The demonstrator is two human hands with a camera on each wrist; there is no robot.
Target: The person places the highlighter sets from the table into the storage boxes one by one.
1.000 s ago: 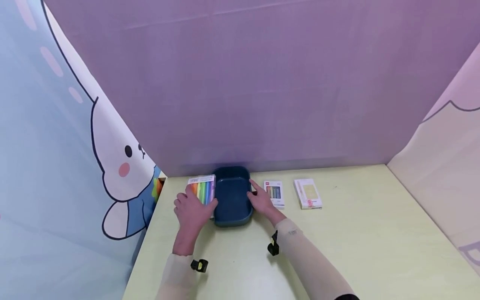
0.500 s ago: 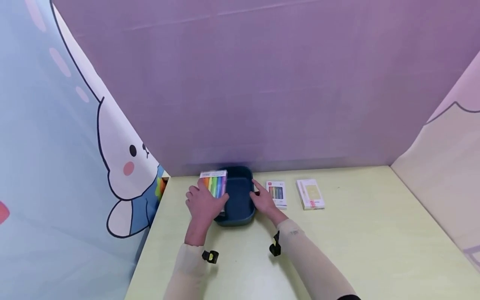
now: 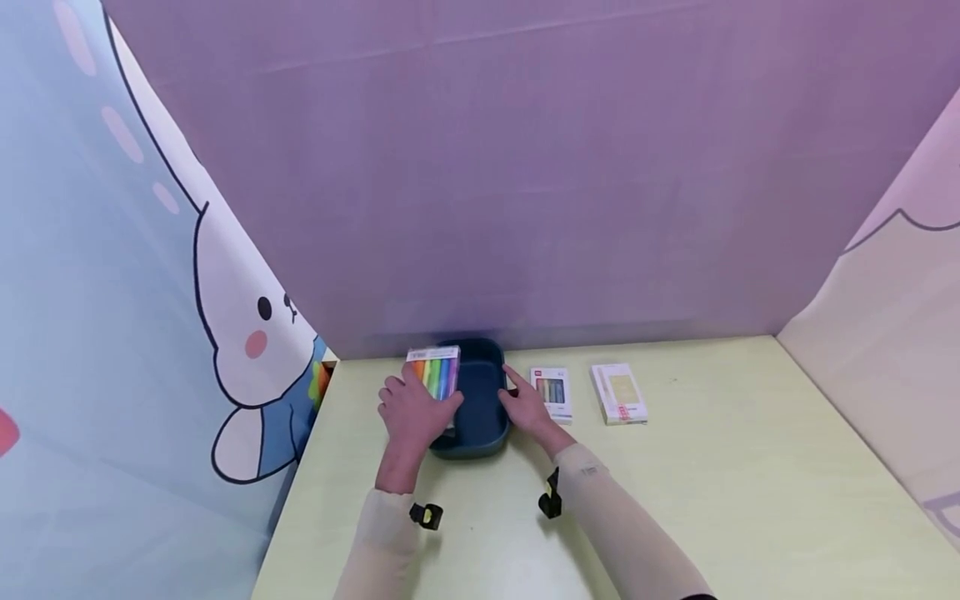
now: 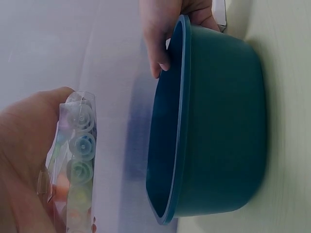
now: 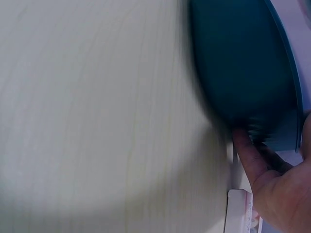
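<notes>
Your left hand [image 3: 416, 412] is holding the pen pack [image 3: 437, 375] above the tub's [image 3: 471, 450] left side, and your right hand [image 3: 525, 406] is gripping its right side. On the table [image 3: 712, 500], one box [image 3: 551, 393] is lying to the right, another box [image 3: 620, 394] is lying farther right, and the back wall [image 3: 562, 167] is standing behind.

A pale wood-grain table [image 3: 720, 500] bears a teal plastic bin [image 3: 471, 452]. To its right lie a white windowed box [image 3: 552, 392] and a yellow-patched box [image 3: 621, 393].

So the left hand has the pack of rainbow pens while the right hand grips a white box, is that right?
Not quite: the right hand grips the teal bin, as the left wrist view shows. The left hand does have the pack of rainbow pens.
</notes>
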